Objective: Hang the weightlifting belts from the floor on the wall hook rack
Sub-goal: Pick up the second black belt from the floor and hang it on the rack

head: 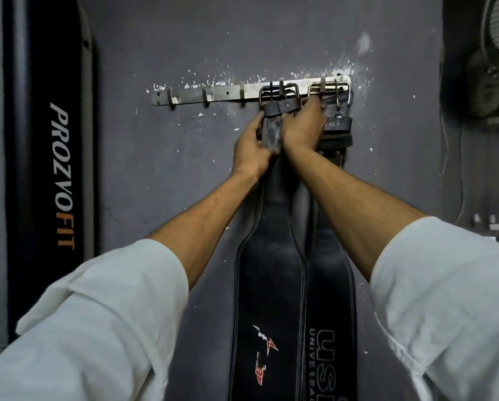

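- White sleeves frame two bare forearms.
- The left hand grips the narrow strap of the red-logo belt, fingers curled round its edge.
- The right hand lies on the same strap; I cannot tell whether its fingers pinch it.
- The buckle seems caught on the hook rack, just beside the USI belt, which hangs from the rack's right end.

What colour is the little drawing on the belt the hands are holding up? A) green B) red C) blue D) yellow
B: the black belt, held near its buckle by the left hand and right hand, carries a red drawing lower down.
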Available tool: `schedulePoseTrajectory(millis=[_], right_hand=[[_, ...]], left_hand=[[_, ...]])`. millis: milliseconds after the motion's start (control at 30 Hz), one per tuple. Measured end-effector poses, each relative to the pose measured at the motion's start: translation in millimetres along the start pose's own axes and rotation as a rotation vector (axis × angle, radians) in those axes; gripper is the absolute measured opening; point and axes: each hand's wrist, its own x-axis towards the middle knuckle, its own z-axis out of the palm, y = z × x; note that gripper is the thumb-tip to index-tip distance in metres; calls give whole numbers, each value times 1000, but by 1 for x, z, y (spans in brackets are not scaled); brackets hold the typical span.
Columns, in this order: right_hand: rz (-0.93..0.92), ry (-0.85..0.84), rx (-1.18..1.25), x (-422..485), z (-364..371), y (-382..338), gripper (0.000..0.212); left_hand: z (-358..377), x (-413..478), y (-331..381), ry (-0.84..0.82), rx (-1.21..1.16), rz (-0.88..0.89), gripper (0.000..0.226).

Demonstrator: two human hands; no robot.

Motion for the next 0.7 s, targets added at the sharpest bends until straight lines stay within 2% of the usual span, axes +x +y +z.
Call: schedulePoseTrajectory(millis=[133,200,367,467,600,700], right_hand=[[-110,-84,5,-48,-14,29,56],[-103,-132,-13,-80,-27,50,65],[101,-296,-55,-163,-63,105,43],[138,-343,-52,-193,-87,122,37],[231,-382,-46,-217,-115,132,58],[296,-409,-98,-254,-134,151,66]], left_hand=[[-8,-49,-17,-46,48,23,82],[-16,-77,-30,-85,107,0,80],[-31,-150,-65,-230,148,-135,82],[-37,-178,-77,-250,188,-121,92],[-39,-206,-74,-182,165,-201,92],[-43,-251,-86,-171,138,-253,100]])
